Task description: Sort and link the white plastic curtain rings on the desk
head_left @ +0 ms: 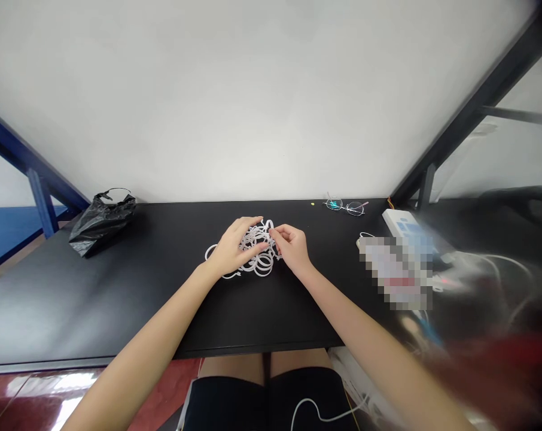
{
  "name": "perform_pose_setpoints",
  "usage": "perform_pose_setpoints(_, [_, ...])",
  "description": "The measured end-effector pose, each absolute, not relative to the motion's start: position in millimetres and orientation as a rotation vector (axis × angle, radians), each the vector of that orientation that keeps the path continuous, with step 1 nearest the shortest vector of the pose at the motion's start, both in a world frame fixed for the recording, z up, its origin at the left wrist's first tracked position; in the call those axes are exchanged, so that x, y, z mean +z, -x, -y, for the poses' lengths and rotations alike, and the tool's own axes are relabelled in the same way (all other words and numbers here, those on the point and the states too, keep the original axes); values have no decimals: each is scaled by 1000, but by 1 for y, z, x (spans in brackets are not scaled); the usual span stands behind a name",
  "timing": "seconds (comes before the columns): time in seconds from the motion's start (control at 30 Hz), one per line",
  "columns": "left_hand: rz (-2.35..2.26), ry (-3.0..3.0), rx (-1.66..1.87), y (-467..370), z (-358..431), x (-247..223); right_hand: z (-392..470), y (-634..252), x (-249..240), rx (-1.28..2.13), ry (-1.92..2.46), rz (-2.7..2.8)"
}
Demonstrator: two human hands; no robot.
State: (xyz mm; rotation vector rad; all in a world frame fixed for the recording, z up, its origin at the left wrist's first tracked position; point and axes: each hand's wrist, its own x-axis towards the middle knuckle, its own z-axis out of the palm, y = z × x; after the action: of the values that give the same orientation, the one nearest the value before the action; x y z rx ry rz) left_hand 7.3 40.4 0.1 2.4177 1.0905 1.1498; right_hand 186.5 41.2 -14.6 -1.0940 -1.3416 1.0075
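Note:
A tangled pile of thin white loops (pixel 264 263), like cable ties or cords, lies near the middle of the black table (pixel 163 299). My left hand (pixel 236 246) rests over the pile's left side, thumb and fingers spread apart around it. On the right side of the pile, my right hand (pixel 291 244) pinches one white loop between thumb and fingertips. Part of the pile is hidden beneath my left hand.
A crumpled black plastic bag (pixel 103 221) lies at the back left. Eyeglasses (pixel 345 206) sit at the back right. Farther right are a white box (pixel 399 221), a blurred-out flat object (pixel 392 272) and clear plastic with white cables.

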Motion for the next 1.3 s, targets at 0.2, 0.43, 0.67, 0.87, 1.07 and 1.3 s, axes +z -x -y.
perform_pose_setpoints(0.2, [-945, -2586, 1167, -16, -36, -6, -43, -186, -20, 1036, 1013, 1468])
perform_pose_setpoints(0.43, [-970, -2577, 1229, -15, -38, -7, -40, -184, -18, 1110, 978, 1474])
perform_pose_setpoints(0.67, [-1008, -2608, 1188, -16, -38, -4, -34, -182, -14, 1011, 969, 1459])
perform_pose_setpoints(0.87, [-1133, -2611, 1115, -16, -37, -3, -26, -182, -7, 763, 962, 1426])
perform_pose_setpoints(1.07, [-1180, -2625, 1036, -17, -38, -5, -24, -181, -8, 609, 907, 1576])
perform_pose_setpoints(1.3, [-1144, -2646, 982, -15, -40, -5, -24, -182, -6, 672, 950, 1583])
